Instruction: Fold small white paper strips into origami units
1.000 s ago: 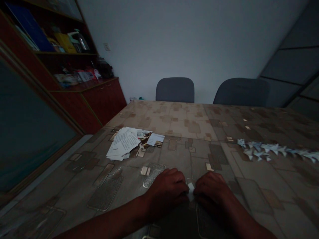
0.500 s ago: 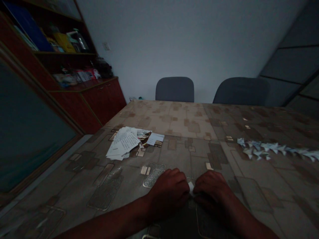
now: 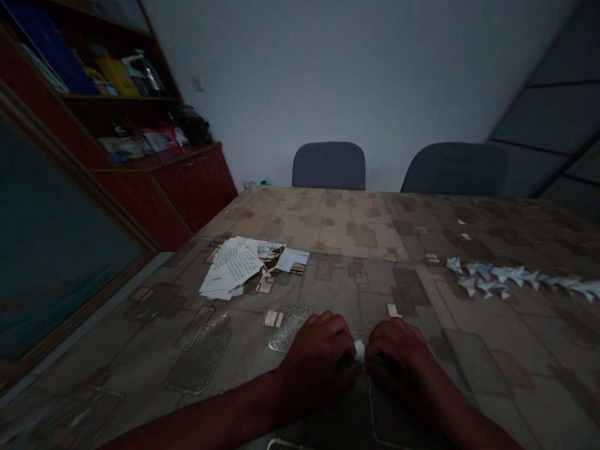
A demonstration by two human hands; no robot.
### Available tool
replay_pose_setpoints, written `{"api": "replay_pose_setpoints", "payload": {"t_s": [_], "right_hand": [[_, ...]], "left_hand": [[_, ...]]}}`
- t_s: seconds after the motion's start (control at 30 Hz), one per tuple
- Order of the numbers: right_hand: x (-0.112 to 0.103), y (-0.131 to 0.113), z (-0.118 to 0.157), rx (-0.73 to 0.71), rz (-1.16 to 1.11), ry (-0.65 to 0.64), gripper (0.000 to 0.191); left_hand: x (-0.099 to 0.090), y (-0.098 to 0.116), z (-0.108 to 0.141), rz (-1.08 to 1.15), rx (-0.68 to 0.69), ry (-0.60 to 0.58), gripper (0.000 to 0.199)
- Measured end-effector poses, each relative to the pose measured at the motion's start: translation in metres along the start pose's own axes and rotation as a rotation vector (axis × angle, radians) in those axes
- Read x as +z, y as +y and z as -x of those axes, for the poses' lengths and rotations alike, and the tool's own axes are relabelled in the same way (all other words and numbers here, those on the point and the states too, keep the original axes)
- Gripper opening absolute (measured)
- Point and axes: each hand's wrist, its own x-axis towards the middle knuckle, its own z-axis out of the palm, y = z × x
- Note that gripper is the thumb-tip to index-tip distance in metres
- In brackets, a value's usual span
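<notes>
Near the front of the table, a small white piece of paper [image 3: 359, 350] shows between my two hands. My left hand [image 3: 323, 353] is closed, its fingers curled in on the paper from the left. From the right, my right hand [image 3: 398, 353] pinches the same piece with bent fingers. Most of the paper is hidden by the fingers, so its folds cannot be made out. Ahead and to the left lies a loose pile of printed paper pieces [image 3: 234, 265]. Several small folded paper shapes with pointed tips [image 3: 515, 276] stretch in a row at the right.
A patterned cloth covers the table [image 3: 300, 219]. Two grey chairs [image 3: 328, 165] stand behind its far edge, against the wall. A red-brown cabinet [image 3: 197, 187] with crowded shelves is at the left. The room is dim.
The hands stay in nearly the same place, with the right fingers shifted slightly around the paper. A little less of the white paper shows. The pile and the row are unchanged.
</notes>
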Motion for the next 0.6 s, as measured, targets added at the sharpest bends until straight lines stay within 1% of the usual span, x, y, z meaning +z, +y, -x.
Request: {"api": "replay_pose_setpoints", "payload": {"t_s": [0.2, 0.33, 0.43, 0.6], "right_hand": [[0.000, -0.002, 0.000, 0.031, 0.016, -0.015, 0.017], [0.001, -0.004, 0.000, 0.040, 0.047, -0.005, 0.017], [0.005, -0.005, 0.000, 0.035, 0.080, 0.020, 0.017], [0.010, -0.005, 0.001, 0.080, 0.170, 0.068, 0.011]], "left_hand": [[0.004, 0.001, -0.002, 0.046, -0.084, 0.044, 0.010], [0.006, 0.001, -0.003, 0.090, -0.110, 0.067, 0.014], [0.006, 0.002, -0.003, 0.113, -0.135, 0.075, 0.015], [0.006, 0.003, -0.004, 0.098, -0.161, 0.058, 0.013]]}}
